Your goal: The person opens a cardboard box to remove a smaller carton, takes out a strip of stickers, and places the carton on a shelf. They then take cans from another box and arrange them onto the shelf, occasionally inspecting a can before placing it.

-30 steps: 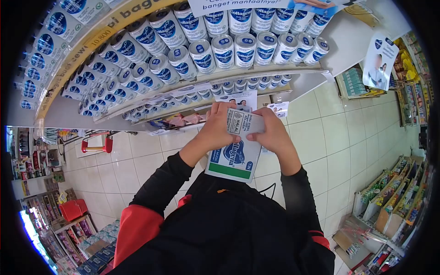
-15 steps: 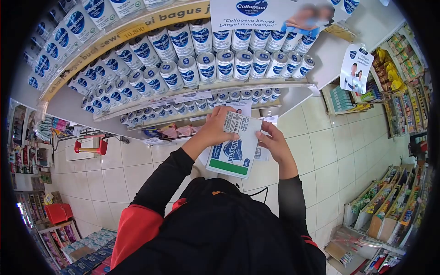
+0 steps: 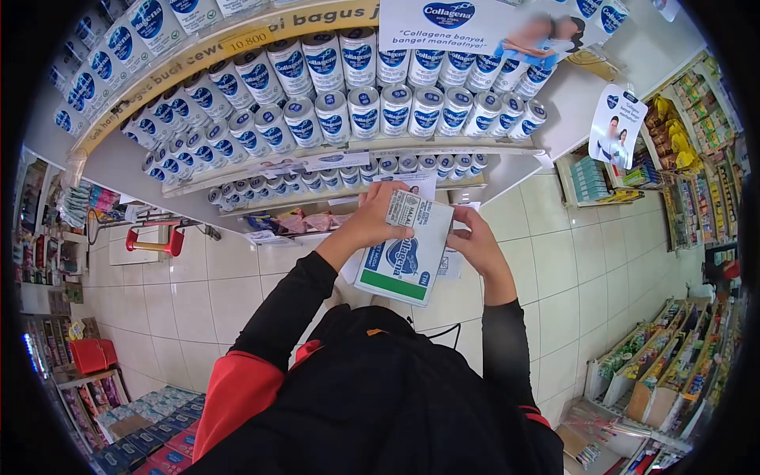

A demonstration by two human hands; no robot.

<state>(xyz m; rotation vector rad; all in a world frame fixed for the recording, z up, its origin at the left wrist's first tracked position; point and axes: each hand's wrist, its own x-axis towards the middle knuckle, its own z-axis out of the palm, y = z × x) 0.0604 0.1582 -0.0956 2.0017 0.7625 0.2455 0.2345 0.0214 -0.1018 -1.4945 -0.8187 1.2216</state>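
Observation:
A white, blue and green cardboard carton (image 3: 392,283) printed "Collagena" is held tilted in front of my chest. My left hand (image 3: 378,215) grips its upper left, thumb across the top face and fingers over the far edge. At the upper right edge of the carton, my right hand (image 3: 477,244) has its thumb and bent fingers pressed together; what the fingertips pinch is partly hidden by the box. Beyond the carton, white-and-blue cans (image 3: 364,115) stand upright in rows on curved shelves.
A yellow price strip (image 3: 250,39) runs along the upper shelf edge. A hanging card (image 3: 614,127) is at right. Racks of packets (image 3: 653,356) stand at lower right, and a cart with a red handle (image 3: 154,241) is at left. Tiled floor (image 3: 198,305) lies below.
The camera view has shifted slightly. My right hand's fingers have drawn closer together at the carton's right edge, its thumb lower. My left hand keeps its grip.

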